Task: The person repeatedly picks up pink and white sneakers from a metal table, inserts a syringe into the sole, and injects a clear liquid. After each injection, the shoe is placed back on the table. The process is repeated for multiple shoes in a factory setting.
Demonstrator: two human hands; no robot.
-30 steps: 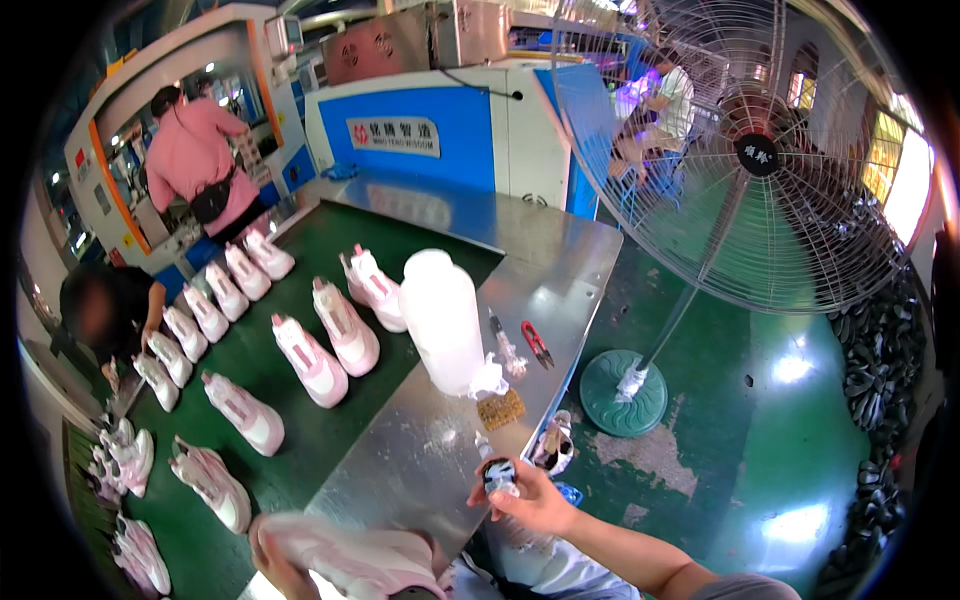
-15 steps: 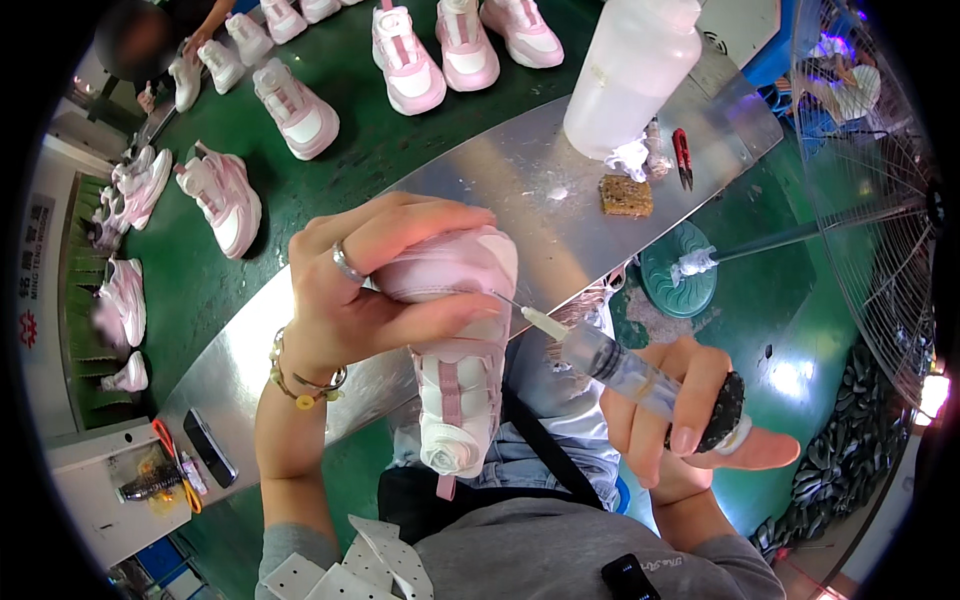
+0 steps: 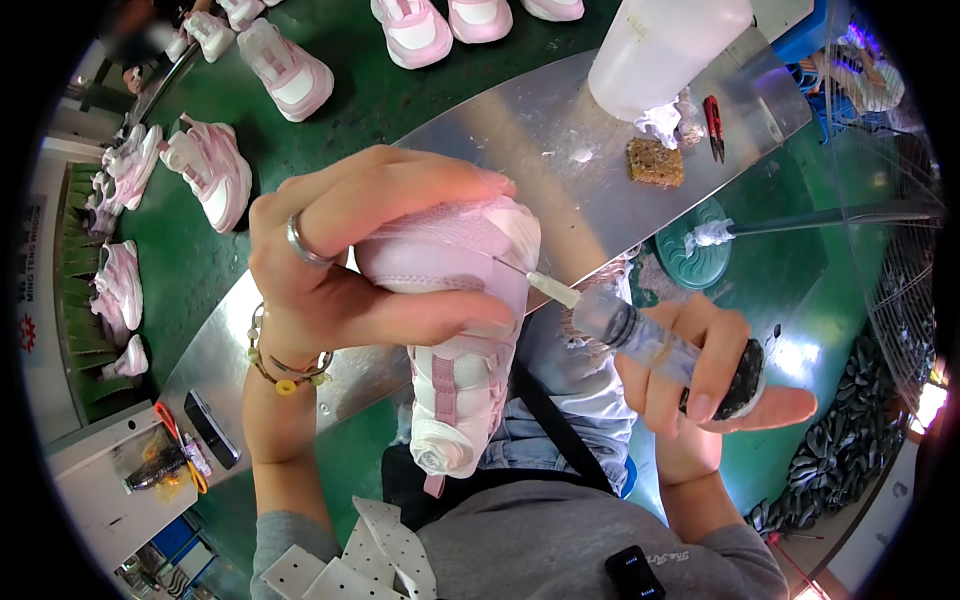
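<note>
A pink and white sneaker [image 3: 455,385] is gripped by my left hand [image 3: 335,260], which wraps around its toe end from the left. The shoe's heel hangs down toward my lap. In my right hand [image 3: 685,365] is a clear plastic syringe [image 3: 655,340] with a pale hub and a thin needle; the thumb lies by its dark, wrapped plunger end. Its needle tip meets the shoe, or comes very close, beside the left hand's fingertips. Whether liquid flows from it cannot be seen.
Several matching sneakers [image 3: 285,72] stand on the green belt ahead. A metal ledge [image 3: 500,120] carries a white plastic bottle [image 3: 660,55], a brown sponge block [image 3: 655,162] and red snips [image 3: 713,128]. Right is a fan [image 3: 885,150]; left, orange scissors [image 3: 180,445] and a phone [image 3: 212,430].
The view has shifted, so the belt shoes sit higher in the picture. Both hands keep their grips, and the needle stays at the shoe's toe area.
</note>
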